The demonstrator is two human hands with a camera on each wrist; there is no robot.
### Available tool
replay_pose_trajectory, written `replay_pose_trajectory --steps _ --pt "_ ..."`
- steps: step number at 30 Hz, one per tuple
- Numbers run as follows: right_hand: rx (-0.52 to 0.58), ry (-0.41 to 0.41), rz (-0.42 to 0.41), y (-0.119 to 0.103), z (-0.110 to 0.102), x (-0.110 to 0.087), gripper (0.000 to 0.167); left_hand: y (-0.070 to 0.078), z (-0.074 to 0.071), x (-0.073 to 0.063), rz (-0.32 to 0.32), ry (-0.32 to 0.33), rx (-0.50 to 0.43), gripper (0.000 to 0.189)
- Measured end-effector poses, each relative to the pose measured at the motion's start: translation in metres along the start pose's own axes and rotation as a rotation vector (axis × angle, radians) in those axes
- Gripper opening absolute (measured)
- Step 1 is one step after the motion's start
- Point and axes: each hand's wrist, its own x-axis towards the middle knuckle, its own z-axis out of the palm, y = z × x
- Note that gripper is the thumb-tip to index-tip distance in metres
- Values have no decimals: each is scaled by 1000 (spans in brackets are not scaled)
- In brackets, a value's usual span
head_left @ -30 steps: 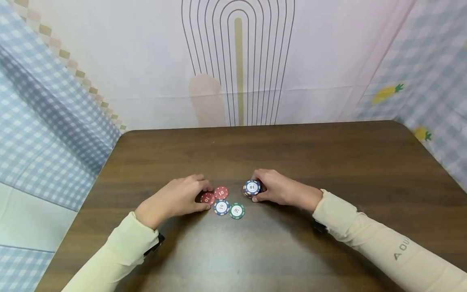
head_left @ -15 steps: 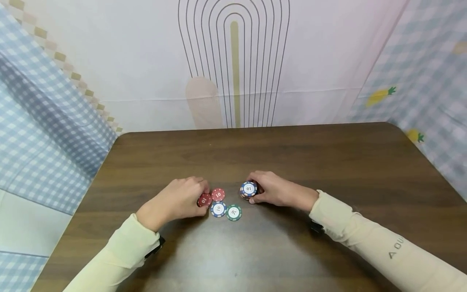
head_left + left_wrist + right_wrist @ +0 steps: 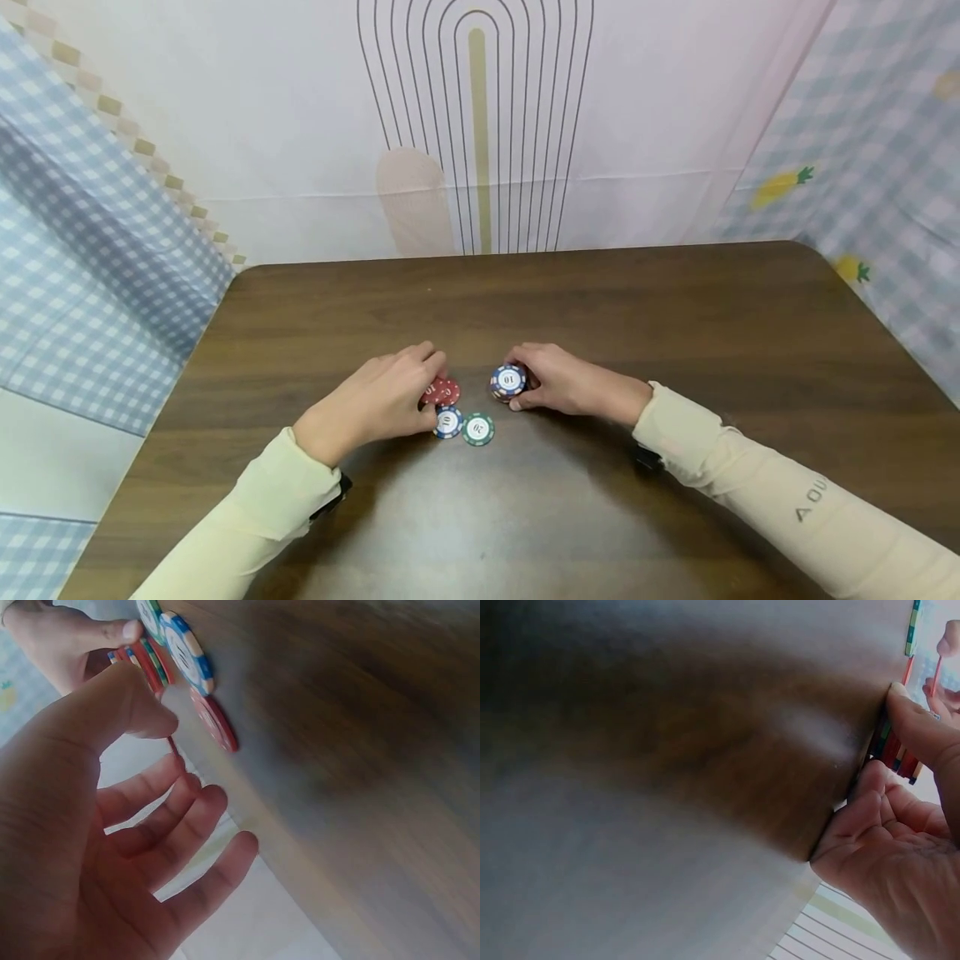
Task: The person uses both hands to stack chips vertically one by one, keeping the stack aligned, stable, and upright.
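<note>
My left hand (image 3: 378, 396) pinches a red poker chip (image 3: 430, 389) marked 10 between thumb and fingers. In the left wrist view the held chip (image 3: 173, 747) shows edge-on, raised off the table. It overlaps a second red chip (image 3: 451, 392) lying flat on the wood. Close by lie a blue chip (image 3: 448, 422) marked 10 and a green chip (image 3: 477, 429) marked 20. My right hand (image 3: 566, 382) grips a stack of chips (image 3: 508, 381) from the right side, a blue 10 on top. Red and green edges of the lower chips (image 3: 895, 748) show in the right wrist view.
The dark wooden table (image 3: 637, 308) has rounded far corners. A white cloth (image 3: 300, 108) with an arch pattern hangs behind it. Blue checked cloth (image 3: 97, 225) hangs at the left, and more at the right.
My left hand has taken hold of the nearer red chip, raised it and moved it right, over the other red chip. The right hand stays around its stack.
</note>
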Motion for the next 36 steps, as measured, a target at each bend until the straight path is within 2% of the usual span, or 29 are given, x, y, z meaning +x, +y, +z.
replay_pose_trajectory --steps 6,12,18,23,30,36 --pt "3 22 -17 0 0 -2 45 9 -1 12 76 55 29 30" --pt "12 16 2 -2 -2 -2 45 19 -3 25 144 113 20 29" --pt "18 11 -7 -1 -1 -1 45 25 -4 36 166 124 -6 42" --pt "17 20 -22 0 1 0 49 30 1 44 188 156 -69 51" --pt "29 19 -13 0 3 -1 55 35 10 51 217 166 -166 48" --pt "3 33 -16 1 1 -2 53 35 13 53 198 147 -216 50"
